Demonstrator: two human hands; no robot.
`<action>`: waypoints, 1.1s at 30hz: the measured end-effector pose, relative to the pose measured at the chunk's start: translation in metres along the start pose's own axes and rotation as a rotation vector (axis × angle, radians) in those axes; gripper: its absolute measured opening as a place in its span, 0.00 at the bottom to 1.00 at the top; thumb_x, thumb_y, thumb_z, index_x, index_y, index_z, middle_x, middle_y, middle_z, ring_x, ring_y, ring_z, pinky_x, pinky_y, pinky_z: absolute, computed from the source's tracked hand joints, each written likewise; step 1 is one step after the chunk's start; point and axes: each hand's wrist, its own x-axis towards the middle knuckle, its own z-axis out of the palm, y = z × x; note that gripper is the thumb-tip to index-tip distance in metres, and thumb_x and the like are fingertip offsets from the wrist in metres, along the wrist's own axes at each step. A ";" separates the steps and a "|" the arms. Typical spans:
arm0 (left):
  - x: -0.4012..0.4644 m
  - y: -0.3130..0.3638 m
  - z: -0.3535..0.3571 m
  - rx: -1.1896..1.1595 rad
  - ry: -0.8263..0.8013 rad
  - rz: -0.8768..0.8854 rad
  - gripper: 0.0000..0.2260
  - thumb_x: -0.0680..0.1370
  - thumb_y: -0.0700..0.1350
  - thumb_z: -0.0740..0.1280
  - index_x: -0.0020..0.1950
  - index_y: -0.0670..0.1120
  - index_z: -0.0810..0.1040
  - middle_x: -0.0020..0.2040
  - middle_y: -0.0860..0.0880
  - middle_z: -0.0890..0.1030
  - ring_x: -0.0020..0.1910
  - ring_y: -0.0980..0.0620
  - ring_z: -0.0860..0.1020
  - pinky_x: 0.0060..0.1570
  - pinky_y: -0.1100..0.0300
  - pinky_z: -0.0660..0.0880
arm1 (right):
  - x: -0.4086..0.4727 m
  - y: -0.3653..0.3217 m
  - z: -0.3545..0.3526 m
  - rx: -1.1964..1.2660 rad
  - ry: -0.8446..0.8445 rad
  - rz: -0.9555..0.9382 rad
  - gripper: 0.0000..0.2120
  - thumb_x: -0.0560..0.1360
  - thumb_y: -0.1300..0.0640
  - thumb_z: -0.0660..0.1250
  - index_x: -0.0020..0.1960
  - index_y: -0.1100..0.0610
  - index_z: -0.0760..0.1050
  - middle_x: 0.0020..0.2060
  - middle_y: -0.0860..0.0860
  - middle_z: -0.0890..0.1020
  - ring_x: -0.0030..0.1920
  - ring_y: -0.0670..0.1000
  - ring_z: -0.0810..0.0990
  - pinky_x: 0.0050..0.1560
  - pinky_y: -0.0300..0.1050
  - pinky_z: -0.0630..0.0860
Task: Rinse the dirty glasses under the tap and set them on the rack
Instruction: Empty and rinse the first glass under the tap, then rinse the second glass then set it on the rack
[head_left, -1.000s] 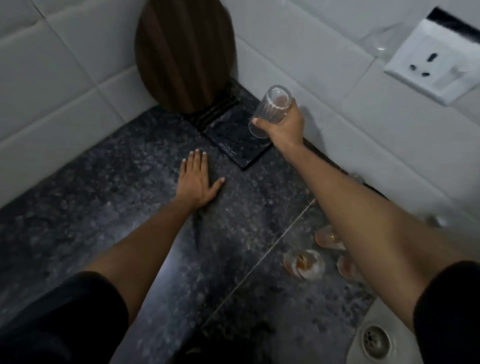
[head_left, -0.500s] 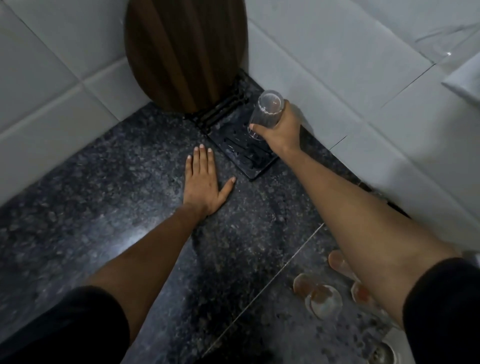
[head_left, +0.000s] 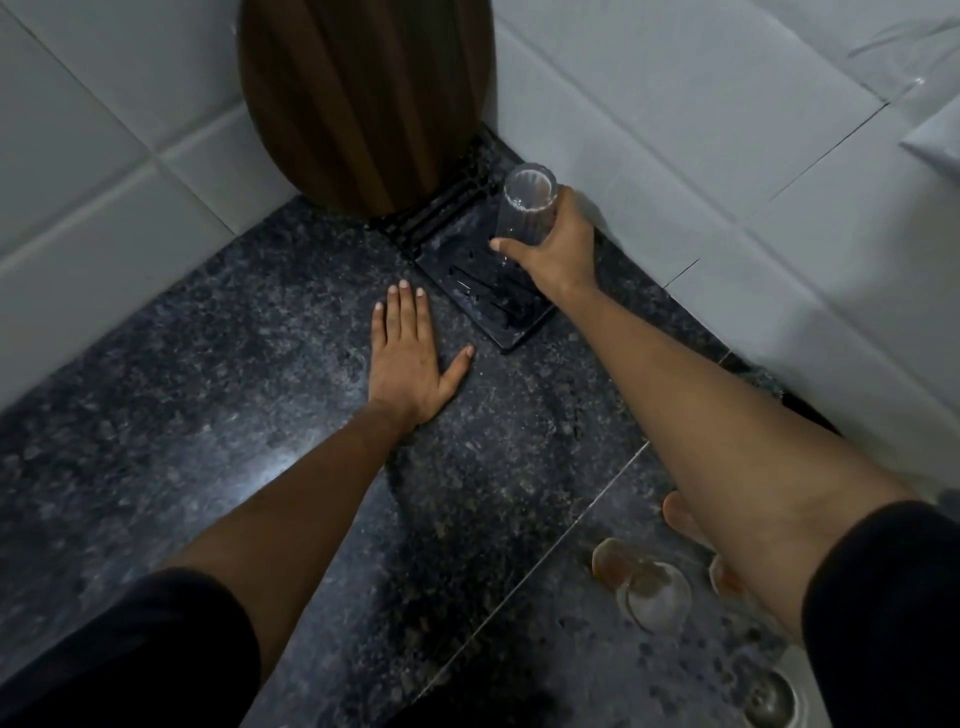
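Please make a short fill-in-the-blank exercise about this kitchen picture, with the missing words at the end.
1. The right hand holds a clear ____ over the black drying rack.
2. The left hand lies ____ on the granite counter.
3. A wooden ____ leans in the tiled corner behind the rack.
4. The dirty glasses wait beside the ____ drain.

Missing words: glass; flat; cutting board; sink

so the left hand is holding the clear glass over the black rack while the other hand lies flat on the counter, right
Not quite: the hands are swapped. In the head view the right hand holds the clear glass over the black rack, while the left hand lies flat on the counter.
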 end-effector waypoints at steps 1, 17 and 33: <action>0.000 0.000 0.000 -0.007 -0.005 -0.002 0.46 0.82 0.73 0.42 0.85 0.36 0.44 0.85 0.35 0.44 0.85 0.39 0.41 0.83 0.41 0.39 | 0.000 0.000 -0.001 0.001 -0.018 0.014 0.45 0.57 0.45 0.87 0.68 0.58 0.73 0.62 0.53 0.82 0.63 0.51 0.81 0.66 0.52 0.79; -0.116 0.096 -0.032 -0.258 0.077 0.246 0.27 0.82 0.55 0.63 0.69 0.34 0.73 0.65 0.32 0.78 0.64 0.32 0.76 0.64 0.41 0.75 | -0.204 -0.001 -0.192 -0.205 0.127 0.017 0.33 0.75 0.46 0.77 0.74 0.58 0.72 0.69 0.56 0.76 0.68 0.53 0.76 0.70 0.49 0.73; -0.332 0.148 0.063 -0.055 -0.208 0.300 0.47 0.77 0.71 0.43 0.86 0.38 0.45 0.86 0.36 0.44 0.85 0.38 0.42 0.82 0.41 0.40 | -0.410 0.054 -0.166 -0.500 -0.197 -0.023 0.51 0.73 0.45 0.79 0.83 0.61 0.54 0.79 0.59 0.63 0.78 0.60 0.65 0.74 0.53 0.68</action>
